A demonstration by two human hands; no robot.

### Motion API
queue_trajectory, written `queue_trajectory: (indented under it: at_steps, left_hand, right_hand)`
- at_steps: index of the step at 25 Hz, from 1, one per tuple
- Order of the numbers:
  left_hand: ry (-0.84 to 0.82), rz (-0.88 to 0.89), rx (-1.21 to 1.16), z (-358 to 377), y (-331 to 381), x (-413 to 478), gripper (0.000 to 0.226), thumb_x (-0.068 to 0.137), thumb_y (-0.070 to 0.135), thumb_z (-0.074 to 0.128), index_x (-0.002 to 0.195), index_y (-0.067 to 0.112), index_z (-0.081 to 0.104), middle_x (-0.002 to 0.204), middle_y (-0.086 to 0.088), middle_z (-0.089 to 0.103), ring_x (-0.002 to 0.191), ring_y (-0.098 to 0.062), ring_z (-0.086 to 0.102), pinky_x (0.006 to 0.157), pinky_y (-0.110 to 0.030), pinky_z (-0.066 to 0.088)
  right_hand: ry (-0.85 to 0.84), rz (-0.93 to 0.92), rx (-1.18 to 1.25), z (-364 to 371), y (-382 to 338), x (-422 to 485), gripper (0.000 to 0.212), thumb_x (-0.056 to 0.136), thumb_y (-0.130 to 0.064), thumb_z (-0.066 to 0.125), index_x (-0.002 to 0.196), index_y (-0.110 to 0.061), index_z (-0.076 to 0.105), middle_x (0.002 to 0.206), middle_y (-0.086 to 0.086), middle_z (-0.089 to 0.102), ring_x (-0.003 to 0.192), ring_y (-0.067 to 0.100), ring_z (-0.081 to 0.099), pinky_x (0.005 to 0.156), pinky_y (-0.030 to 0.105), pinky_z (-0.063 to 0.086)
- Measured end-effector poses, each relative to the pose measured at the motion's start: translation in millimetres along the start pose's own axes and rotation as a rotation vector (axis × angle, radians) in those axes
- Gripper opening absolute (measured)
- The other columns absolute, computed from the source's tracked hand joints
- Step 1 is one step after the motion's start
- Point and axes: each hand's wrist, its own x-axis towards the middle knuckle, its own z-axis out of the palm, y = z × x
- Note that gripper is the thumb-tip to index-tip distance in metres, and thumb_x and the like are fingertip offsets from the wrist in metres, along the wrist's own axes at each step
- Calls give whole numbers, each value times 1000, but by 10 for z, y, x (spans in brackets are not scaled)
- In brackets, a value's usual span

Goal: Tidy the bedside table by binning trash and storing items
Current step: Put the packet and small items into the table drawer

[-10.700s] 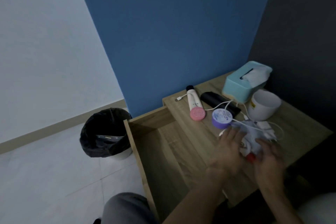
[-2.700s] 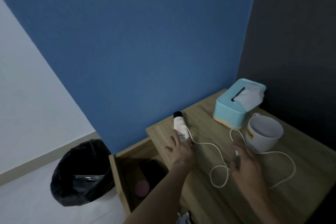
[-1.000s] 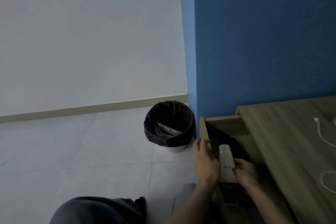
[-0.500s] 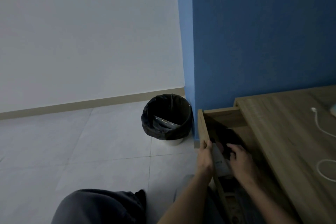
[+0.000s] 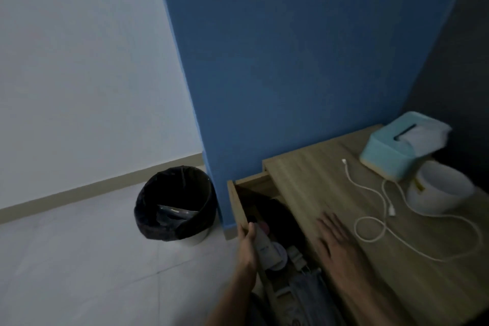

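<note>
A right hand (image 5: 334, 242) is being laid flat on the wooden counter (image 5: 312, 182), its fingers (image 5: 327, 223) being held straight and spread, with nothing in them; the white charging cable (image 5: 391, 210), judged the next thing to be stored, is lying loose on the counter just to the right of those fingertips and a little beyond them, its nearest loop being close beside them but apart; the cable's long run is being traced from a plug near the back wall forward to that loop, then out in a wide sweep round the front of a white cup (image 5: 428, 201) beside a tissue box (image 5: 383, 156); the right hand is being judged much the nearer of the two; the left hand (image 5: 247, 242) is being kept at the outer wall of the open drawer (image 5: 234, 201), thumb along the rim, though whether the wall is being gripped cannot be told; a white tube (image 5: 264, 245) is lying in the drawer just beside it; a lined bin (image 5: 150, 230) is standing on the floor, well apart to the left.
</note>
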Motion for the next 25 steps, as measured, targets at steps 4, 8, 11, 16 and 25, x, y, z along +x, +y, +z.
queue_trajectory:
  at_steps: [4, 8, 11, 16, 25]
  left_hand:
    - [18, 0, 41, 174, -58, 72, 44, 99, 30, 39, 139, 13, 34, 120, -13, 51, 102, -32, 54, 87, -45, 48]
    - [103, 75, 144, 323, -46, -90, 52, 98, 25, 44, 145, 13, 26, 147, -12, 36, 131, -34, 39, 109, -47, 33]
    - [209, 273, 281, 425, -11, -291, 40, 94, 21, 51, 132, 26, 39, 137, -10, 45, 127, -31, 43, 107, -47, 36]
    - [81, 562, 517, 774, 334, -607, 27, 85, 23, 54, 96, 47, 50, 115, 4, 52, 111, -25, 53, 97, -45, 45]
    - [-539, 832, 560, 1698, 1673, -1572, 17, 92, 15, 51, 77, 21, 58, 64, 11, 65, 64, -1, 59, 70, -19, 47]
  right_hand:
    - [137, 118, 107, -125, 72, -68, 47, 91, -33, 31, 108, -6, 66, 123, 13, 63, 116, 27, 55, 100, 21, 28]
    - [96, 504, -79, -465, 391, -56, 32, 67, -20, 69, 96, -8, 68, 99, 19, 67, 91, 36, 55, 76, 43, 44]
    - [-68, 455, -99, -526, 560, -37, 27, 64, -25, 77, 87, -11, 72, 93, 14, 70, 87, 36, 59, 76, 44, 50]
    - [-107, 209, -173, -773, 448, -117, 30, 37, -34, 86, 45, -26, 59, 53, -8, 63, 57, 18, 64, 48, 34, 51]
    - [540, -31, 651, -3074, -348, 364, 18, 89, -4, 50, 73, -9, 57, 62, 2, 56, 61, 11, 58, 54, 17, 45]
